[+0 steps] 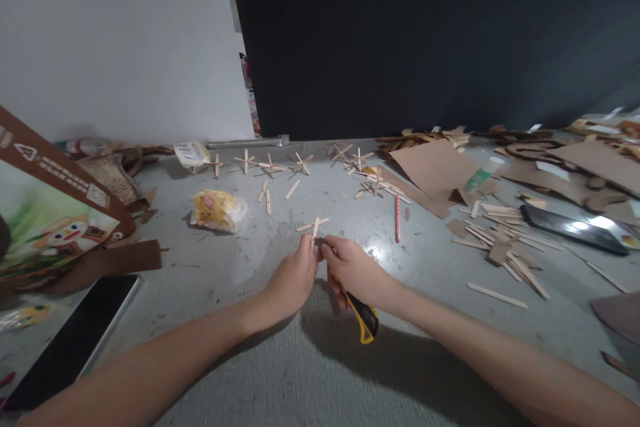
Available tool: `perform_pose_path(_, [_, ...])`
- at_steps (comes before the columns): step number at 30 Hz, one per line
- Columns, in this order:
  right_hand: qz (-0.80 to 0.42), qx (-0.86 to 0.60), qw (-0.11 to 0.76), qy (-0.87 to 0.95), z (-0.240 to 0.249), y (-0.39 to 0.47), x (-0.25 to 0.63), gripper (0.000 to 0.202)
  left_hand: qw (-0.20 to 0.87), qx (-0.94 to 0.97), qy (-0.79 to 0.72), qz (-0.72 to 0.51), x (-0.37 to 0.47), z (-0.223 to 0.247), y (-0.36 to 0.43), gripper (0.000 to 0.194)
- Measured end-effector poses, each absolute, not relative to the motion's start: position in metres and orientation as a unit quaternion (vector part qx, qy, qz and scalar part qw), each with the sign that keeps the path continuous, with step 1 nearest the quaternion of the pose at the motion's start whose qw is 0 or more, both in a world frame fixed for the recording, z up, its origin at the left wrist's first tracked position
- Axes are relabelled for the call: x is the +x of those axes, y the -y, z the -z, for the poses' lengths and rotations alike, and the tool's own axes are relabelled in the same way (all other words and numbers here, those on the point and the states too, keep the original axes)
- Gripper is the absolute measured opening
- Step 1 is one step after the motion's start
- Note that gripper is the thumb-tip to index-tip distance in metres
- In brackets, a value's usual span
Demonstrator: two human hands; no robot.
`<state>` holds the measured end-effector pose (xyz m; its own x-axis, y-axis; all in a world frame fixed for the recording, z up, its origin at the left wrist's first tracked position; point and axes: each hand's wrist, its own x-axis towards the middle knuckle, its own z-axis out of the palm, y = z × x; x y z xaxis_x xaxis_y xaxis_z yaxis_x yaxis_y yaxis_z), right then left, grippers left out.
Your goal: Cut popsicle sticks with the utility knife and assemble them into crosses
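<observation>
Low over the middle of the grey table, my left hand [296, 280] is closed on a short wooden craft stick [315, 230] that points away from me. Another craft stick [304, 226] lies just beyond, seen crossing behind it; whether the two touch I cannot tell. My right hand [357, 270] is wrapped round a yellow and black utility knife [367, 320], its handle end sticking out below the palm. The knife's front end is at the held stick, close to my left fingers, which partly hide the contact. Loose cut sticks [267, 200] lie farther off.
Crossed-stick pieces [302, 163] stand along the back. A yellow packet [217, 210] and a phone [75, 340] are at left, beside a printed brown bag [55, 213]. To the right are a red striped pencil [398, 219], cardboard [435, 170], a glue stick [484, 173] and piled sticks [510, 247].
</observation>
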<state>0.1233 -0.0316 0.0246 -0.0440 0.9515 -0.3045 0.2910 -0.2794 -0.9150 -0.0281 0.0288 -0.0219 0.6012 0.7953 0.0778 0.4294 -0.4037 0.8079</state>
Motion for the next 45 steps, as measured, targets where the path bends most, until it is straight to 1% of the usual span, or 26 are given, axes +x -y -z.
perform_pose_path(2, [-0.522, -0.605, 0.325, 0.506, -0.0235, 0.0315, 0.1232, 0.018, 0.418, 0.791, -0.375, -0.244, -0.0276, 0.023, -0.0289, 0.013])
perform_pose_path(5, [-0.532, -0.595, 0.333, 0.502, -0.0231, 0.032, 0.1219, 0.016, 0.438, 0.778, -0.374, -0.252, -0.0272, 0.024, -0.0291, 0.02])
perform_pose_path(11, [-0.534, -0.597, 0.339, 0.494, -0.0236, 0.0321, 0.1204, 0.017, 0.422, 0.782, -0.373, -0.267, -0.0269, 0.0254, -0.03, 0.04])
perform_pose_path(16, [-0.526, -0.596, 0.334, 0.506, -0.0211, 0.031, 0.1213, 0.018, 0.421, 0.795, -0.358, -0.251, -0.0283, 0.0258, -0.0298, 0.047])
perform_pose_path(20, [-0.534, -0.596, 0.339, 0.495, -0.0224, 0.0321, 0.1201, 0.018, 0.413, 0.801, -0.36, -0.242, -0.0288, 0.0246, -0.0293, 0.047])
perform_pose_path(27, [-0.543, -0.593, 0.347, 0.483, -0.0242, 0.0339, 0.1192, 0.019, 0.379, 0.816, -0.366, -0.236, -0.0291, 0.0238, -0.0296, 0.052])
perform_pose_path(32, [-0.528, -0.598, 0.343, 0.496, -0.0218, 0.0317, 0.121, 0.021, 0.364, 0.821, -0.386, -0.211, -0.0299, 0.0253, -0.0302, 0.052])
perform_pose_path(37, [-0.513, -0.601, 0.344, 0.507, -0.0213, 0.0309, 0.1224, 0.022, 0.364, 0.821, -0.385, -0.213, -0.029, 0.0248, -0.031, 0.052])
perform_pose_path(40, [-0.509, -0.596, 0.352, 0.512, -0.0211, 0.031, 0.1218, 0.023, 0.388, 0.812, -0.376, -0.222, -0.0287, 0.0221, -0.0304, 0.047])
perform_pose_path(45, [-0.503, -0.594, 0.354, 0.519, -0.0186, 0.0287, 0.1208, 0.025, 0.476, 0.766, -0.345, -0.26, -0.0286, 0.0182, -0.0292, 0.039])
